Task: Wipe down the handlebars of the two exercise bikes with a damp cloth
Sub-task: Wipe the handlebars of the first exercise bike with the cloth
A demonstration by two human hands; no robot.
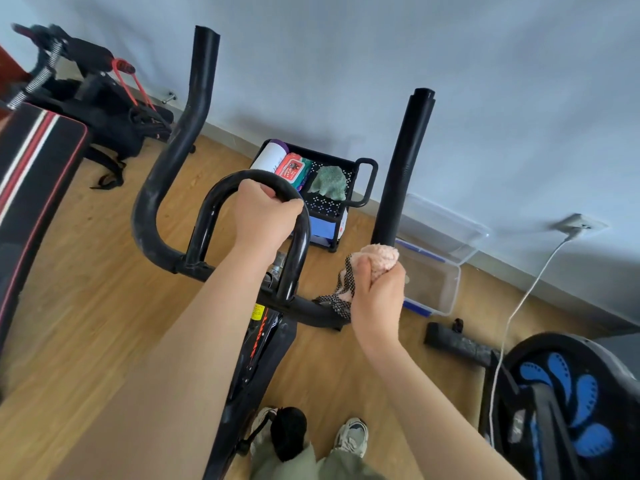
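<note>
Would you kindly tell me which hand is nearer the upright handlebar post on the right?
Right. The right hand, gripping the pink cloth, is at the base of the post; the left hand grips the centre loop, off to the post's left.

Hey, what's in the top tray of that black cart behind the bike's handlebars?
A white container with a purple top, a red wipes pack and a green cloth lie in the black cart. The left hand and handlebar loop cover its near corner.

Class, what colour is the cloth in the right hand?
The cloth is pale pink, dotted trim; head view.
</note>
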